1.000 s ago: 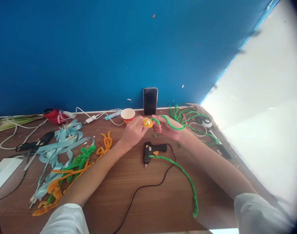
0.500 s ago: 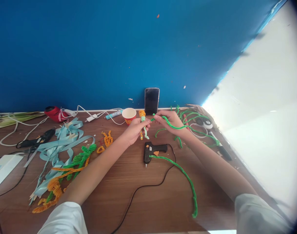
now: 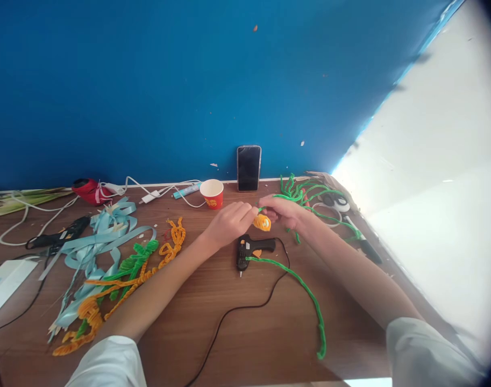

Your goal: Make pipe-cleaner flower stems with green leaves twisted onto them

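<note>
My left hand (image 3: 234,221) is closed on a small coiled pipe-cleaner piece (image 3: 262,223), orange with a pale centre, which points down and right between my hands. Its pale green strands are hidden. Just to the right, my right hand (image 3: 284,209) pinches a green pipe cleaner (image 3: 261,209) beside the left fingertips. Below the hands a black hot glue gun (image 3: 245,252) lies on the table, nozzle toward me. Another green pipe cleaner (image 3: 310,293) curves from it toward the front edge.
A red paper cup (image 3: 212,194) and a leaning phone (image 3: 248,168) stand at the back. Loose green pipe cleaners (image 3: 292,185) and scissors (image 3: 337,202) lie right. Blue ribbon (image 3: 87,242), orange pipe cleaners (image 3: 91,312) and a white power strip (image 3: 7,285) lie left.
My left hand has turned over, bringing the orange coiled end from pointing up to below the fingers. My right hand has shifted slightly right and down, staying close to the left.
</note>
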A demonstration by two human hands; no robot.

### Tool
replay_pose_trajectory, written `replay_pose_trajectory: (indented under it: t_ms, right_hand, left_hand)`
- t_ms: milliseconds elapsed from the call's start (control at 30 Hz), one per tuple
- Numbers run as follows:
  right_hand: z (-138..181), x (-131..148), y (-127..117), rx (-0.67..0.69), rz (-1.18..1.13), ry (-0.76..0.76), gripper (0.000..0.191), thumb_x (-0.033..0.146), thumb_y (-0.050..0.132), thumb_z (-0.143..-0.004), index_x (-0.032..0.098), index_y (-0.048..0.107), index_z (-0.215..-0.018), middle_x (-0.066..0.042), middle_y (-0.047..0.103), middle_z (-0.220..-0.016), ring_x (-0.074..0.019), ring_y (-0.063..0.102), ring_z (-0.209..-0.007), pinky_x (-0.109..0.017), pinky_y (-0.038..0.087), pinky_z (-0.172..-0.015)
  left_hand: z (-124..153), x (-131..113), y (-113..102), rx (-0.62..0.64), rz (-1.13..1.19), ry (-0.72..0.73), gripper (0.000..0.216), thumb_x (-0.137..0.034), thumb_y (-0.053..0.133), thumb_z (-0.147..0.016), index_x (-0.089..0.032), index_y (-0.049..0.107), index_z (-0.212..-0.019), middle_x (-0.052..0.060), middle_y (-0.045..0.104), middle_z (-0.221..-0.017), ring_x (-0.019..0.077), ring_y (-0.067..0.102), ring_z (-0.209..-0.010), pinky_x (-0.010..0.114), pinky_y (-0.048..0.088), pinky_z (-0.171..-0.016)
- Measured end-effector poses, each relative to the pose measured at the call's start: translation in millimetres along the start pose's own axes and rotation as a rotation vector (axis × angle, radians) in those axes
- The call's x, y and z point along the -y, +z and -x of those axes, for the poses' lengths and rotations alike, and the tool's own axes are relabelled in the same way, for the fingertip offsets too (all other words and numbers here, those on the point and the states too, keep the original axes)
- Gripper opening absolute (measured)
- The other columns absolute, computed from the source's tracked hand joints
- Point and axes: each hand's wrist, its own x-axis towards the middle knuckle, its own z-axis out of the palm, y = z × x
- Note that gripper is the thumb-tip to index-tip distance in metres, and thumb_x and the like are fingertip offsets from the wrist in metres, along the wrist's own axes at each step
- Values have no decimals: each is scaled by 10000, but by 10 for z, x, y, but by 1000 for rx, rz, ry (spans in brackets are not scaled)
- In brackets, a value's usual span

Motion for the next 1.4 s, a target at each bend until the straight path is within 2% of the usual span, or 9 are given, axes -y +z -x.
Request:
replay_pose_trajectory:
  t_ms: [100,300,433,600,833,1033,1133,1233,1400]
  right_hand:
    - [2,2,35,-49,-34,-85,322,222,630,-653,181,374,-462,72,332,-425,-41,241,-406,-204,193,-402]
    - [109,102,134,-263,116,-414,270,419,723,-715,185,605,-778,38,542,-626,-77,480,-547,-200,391,-516]
    - [114,96,153,-287,320,-489,325,499,633,-793,176,644,-822,-9,611,-656,-129,570,-606,-254,465,-589]
    - [73,71,120,-236,441,-519,355,510,575,-835,166,663,-843,-36,643,-714,-146,592,-639,-277,489,-624]
    - [80,43,161,-73,333,-503,296,475,503,-889,185,551,-865,-5,600,-694,-127,564,-598,-259,465,-576]
    - [68,41,149,-245,592,-634,278,451,507,-892,184,542,-821,17,547,-722,-110,471,-646,-239,386,-609]
    - [56,31,118,-212,633,-630,291,457,495,-900,182,543,-819,18,540,-702,-116,472,-651,-245,379,-616]
    - [46,6,115,-135,504,-563,278,464,507,-891,191,518,-843,26,542,-670,-115,493,-612,-246,393,-593]
    - [36,4,161,-39,2,-412,252,359,624,-810,223,472,-958,55,549,-668,-94,487,-561,-218,388,-539]
  left_hand:
    - [0,2,14,-8,87,-44,165,-207,421,-932,-160,578,-948,50,590,-764,156,560,-710,284,423,-674]
    - [-117,-17,-19,-109,751,-758,211,-356,483,-899,-160,561,-907,10,601,-721,114,575,-619,233,452,-607]
    - [-145,-5,-4,-184,1032,-938,247,-382,567,-840,-147,561,-918,2,602,-726,103,586,-609,221,463,-595]
    - [-153,-7,11,-210,1140,-1004,264,-386,596,-813,-145,575,-918,-1,602,-728,88,567,-603,209,454,-586]
    - [-167,-10,-15,-190,1118,-956,241,-376,603,-809,-146,584,-881,-6,596,-708,90,563,-604,211,454,-595]
    - [-136,7,32,-185,1197,-993,231,-349,612,-807,-133,587,-887,-8,579,-717,77,551,-608,202,452,-599]
    - [-121,7,57,-181,1215,-991,231,-346,610,-810,-130,586,-888,-5,577,-726,74,546,-607,199,448,-593]
    - [-118,1,69,-174,1220,-986,228,-348,608,-813,-132,585,-881,-3,580,-722,76,545,-612,198,446,-597]
    - [-149,-19,34,-147,1227,-952,231,-362,595,-819,-139,586,-879,10,596,-734,92,561,-635,206,452,-601]
